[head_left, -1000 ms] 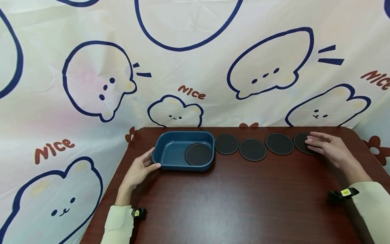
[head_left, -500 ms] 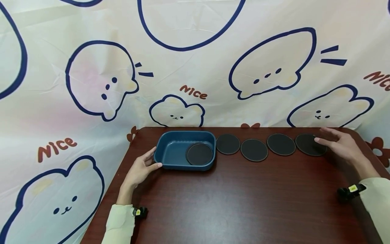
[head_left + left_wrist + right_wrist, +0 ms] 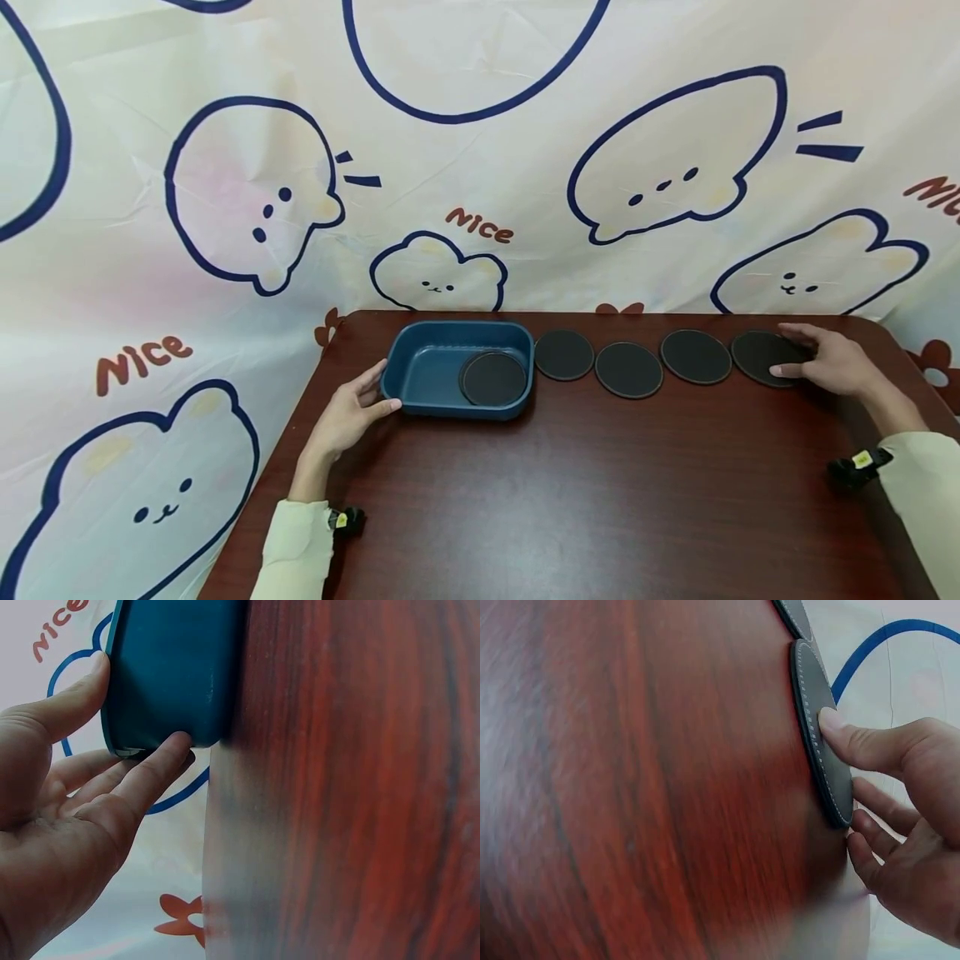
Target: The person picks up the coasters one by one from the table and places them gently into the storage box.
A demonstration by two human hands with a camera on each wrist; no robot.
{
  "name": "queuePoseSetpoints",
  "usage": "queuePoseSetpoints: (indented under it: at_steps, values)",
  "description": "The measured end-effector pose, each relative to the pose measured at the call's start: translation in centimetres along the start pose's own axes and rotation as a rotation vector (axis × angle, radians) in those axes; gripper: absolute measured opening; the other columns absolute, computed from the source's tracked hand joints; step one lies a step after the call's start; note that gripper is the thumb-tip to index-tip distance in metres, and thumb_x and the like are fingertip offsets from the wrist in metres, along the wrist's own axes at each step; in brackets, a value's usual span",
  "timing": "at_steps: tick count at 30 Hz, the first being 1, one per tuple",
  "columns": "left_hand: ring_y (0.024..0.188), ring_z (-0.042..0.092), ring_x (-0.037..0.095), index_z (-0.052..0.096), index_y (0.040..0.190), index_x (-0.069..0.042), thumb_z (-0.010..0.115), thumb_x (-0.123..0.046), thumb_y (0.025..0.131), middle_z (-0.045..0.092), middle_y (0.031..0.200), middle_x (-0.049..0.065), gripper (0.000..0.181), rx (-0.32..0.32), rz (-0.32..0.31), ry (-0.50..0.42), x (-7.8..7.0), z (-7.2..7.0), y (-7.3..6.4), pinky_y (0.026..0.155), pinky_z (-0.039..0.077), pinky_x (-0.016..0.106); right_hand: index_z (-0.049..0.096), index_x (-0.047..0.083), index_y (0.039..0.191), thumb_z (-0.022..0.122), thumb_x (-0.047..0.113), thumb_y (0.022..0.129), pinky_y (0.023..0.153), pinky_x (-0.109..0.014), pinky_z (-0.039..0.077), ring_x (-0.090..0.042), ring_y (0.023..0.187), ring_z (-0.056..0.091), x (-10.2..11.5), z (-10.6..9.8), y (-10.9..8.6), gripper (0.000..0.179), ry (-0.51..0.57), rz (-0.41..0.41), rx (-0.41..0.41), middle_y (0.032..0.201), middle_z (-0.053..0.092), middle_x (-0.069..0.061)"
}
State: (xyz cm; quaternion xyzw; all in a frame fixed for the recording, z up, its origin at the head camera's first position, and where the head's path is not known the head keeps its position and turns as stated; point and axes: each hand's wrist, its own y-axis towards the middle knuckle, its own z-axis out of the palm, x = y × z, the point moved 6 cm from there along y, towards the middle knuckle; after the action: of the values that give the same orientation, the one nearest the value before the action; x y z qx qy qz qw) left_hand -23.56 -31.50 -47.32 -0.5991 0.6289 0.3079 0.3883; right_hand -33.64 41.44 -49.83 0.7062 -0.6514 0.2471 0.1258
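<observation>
In the head view my left hand [image 3: 348, 415] holds the left end of a blue rectangular box [image 3: 420, 411], its thumb at the near corner and fingers along the end wall. The left wrist view shows fingers against the end of that box [image 3: 169, 675]. A round black coaster [image 3: 491, 379] lies inside, toward the right. My right hand [image 3: 836, 360] is at the rightmost coaster [image 3: 757, 357]. Seen from the right wrist, the thumb presses the stitched face of this coaster [image 3: 821, 727] while the other fingers curl at its edge.
Three more black coasters, the left one [image 3: 564, 355], the middle one [image 3: 628, 370] and the right one [image 3: 695, 357], lie in a row between box and right hand. The brown wooden table [image 3: 570, 500] meets a cartoon-printed cloth [image 3: 540, 183] at its back edge.
My right hand moved right off the last coaster, uncovering more of it, then came back with thumb and fingers around its right side. The left hand stays at the box.
</observation>
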Motion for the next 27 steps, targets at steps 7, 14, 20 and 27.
queuePoseSetpoints:
  at_steps: [7, 14, 20, 27]
  values:
    - [0.148, 0.053, 0.043, 0.027, 0.171, -0.011, 0.073, -0.014, 0.104, 0.043, 0.168, 0.024, 0.082, -0.003, 0.006, 0.001, 0.0, -0.1, 0.0, 0.11, 0.054, 0.053, 0.041, -0.014, 0.154, 0.088, 0.021, 0.088, 0.105, -0.082, 0.037, -0.067, 0.131, 0.043, 0.1, -0.4, -0.3, 0.088, 0.042, 0.026, -0.123, 0.145, 0.045, -0.048]
    - [0.148, 0.053, 0.042, 0.028, 0.171, -0.011, 0.073, -0.014, 0.104, 0.044, 0.168, 0.023, 0.081, -0.007, 0.003, 0.006, 0.2, -0.2, 0.0, 0.111, 0.054, 0.054, 0.052, -0.011, 0.148, 0.09, 0.018, 0.088, 0.1, -0.078, 0.042, -0.063, 0.122, 0.051, 0.2, -1.1, -0.9, 0.077, 0.053, 0.093, -0.231, 0.142, 0.052, -0.047]
    - [0.149, 0.053, 0.042, 0.027, 0.171, -0.012, 0.072, -0.014, 0.104, 0.044, 0.168, 0.024, 0.081, -0.007, -0.004, 0.004, 0.0, -0.2, 0.1, 0.112, 0.053, 0.055, 0.058, -0.01, 0.14, 0.085, 0.009, 0.092, 0.095, -0.069, 0.05, -0.061, 0.119, 0.054, 0.2, -1.6, -1.1, 0.059, 0.038, 0.172, -0.311, 0.135, 0.057, -0.045]
    - [0.148, 0.053, 0.043, 0.027, 0.171, -0.01, 0.072, -0.013, 0.105, 0.043, 0.168, 0.025, 0.08, -0.006, -0.003, 0.009, 0.0, -0.1, 0.0, 0.112, 0.053, 0.055, 0.054, -0.012, 0.144, 0.077, 0.005, 0.098, 0.053, -0.022, 0.053, -0.04, 0.088, 0.07, -0.4, -2.0, -1.5, 0.055, 0.158, 0.208, -0.284, 0.139, 0.054, -0.046]
